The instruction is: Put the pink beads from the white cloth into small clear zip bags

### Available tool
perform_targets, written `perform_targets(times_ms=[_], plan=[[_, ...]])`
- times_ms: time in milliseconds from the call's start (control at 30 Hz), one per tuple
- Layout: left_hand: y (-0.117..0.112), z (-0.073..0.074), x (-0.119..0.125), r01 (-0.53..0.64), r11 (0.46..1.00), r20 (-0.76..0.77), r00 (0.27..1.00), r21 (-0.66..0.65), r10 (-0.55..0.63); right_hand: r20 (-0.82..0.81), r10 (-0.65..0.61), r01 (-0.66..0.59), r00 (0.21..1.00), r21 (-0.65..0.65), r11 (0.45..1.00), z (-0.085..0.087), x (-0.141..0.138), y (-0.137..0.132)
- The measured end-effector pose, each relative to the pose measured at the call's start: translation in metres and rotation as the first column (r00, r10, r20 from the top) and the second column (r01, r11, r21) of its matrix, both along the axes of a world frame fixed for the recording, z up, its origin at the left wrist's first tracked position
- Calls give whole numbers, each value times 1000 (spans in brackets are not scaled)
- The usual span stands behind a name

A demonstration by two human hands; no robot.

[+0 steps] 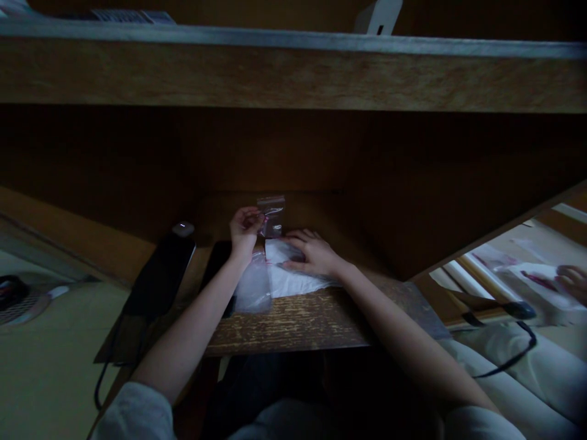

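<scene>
Head view: left hand nearly closed, finger and thumb pinching small clear zip bag by its side, bag held up above wooden table. Right hand open and flat, pressing on white folded packet. Bigger clear plastic bag lies beside packet, under left wrist. Small bag looks light, soft, slippery; best held at top edge near zip.
</scene>
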State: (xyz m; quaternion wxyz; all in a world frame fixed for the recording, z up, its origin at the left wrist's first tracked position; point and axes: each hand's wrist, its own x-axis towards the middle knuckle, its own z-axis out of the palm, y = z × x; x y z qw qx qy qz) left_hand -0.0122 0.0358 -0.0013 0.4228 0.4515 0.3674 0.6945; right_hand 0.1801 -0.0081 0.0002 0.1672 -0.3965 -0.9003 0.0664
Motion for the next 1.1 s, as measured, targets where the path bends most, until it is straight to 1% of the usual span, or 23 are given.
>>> perform_targets(times_ms=[133,300,400,467,567,667,700,733,767,800,833,900,933,967,1000,1100], plan=[[-2,1,2,-20,1000,-43,999,7,21,38,-50,48,998,43,998,-7,4,-8],[-3,2,3,-3,1000,-27,1000,-9,2,48,-89,86,995,72,994,-12,6,-16],[-4,2,3,11,1000,-10,1000,-10,-11,42,-107,103,993,79,992,-12,5,-20],[-4,2,4,22,1000,4,1000,-11,-22,8,-108,107,994,80,991,-9,6,-21],[-3,2,5,61,998,19,998,-21,-60,-126,-141,149,982,56,987,1,6,-15],[-3,2,6,130,991,-7,991,-26,-130,-322,-222,229,920,-18,973,13,5,5],[-4,2,6,152,988,-19,988,-19,-152,-415,-253,259,874,-43,965,17,4,13],[-5,3,7,171,985,-33,985,-9,-171,-518,-288,287,806,-84,954,19,4,22],[-6,4,7,186,982,-47,981,2,-186,-609,-330,303,722,-150,941,21,3,30],[-7,4,8,199,980,-64,978,10,-198,-655,-361,276,664,-234,932,23,3,37],[-8,5,8,209,978,-82,975,13,-207,-657,-382,216,650,-323,922,23,3,43],[-9,5,9,221,975,-109,970,9,-219,-599,-382,73,704,-473,878,21,5,47],[-10,5,9,222,975,-112,969,4,-221,-577,-365,15,730,-521,854,19,7,47],[-9,5,10,220,976,-106,970,-2,-219,-573,-346,-37,743,-552,833,17,8,46],[-9,5,9,213,977,-93,973,-6,-213,-587,-333,-82,738,-567,819,14,9,44],[-7,4,8,196,980,-56,979,-15,-197,-649,-327,-157,687,-571,806,7,9,39]])
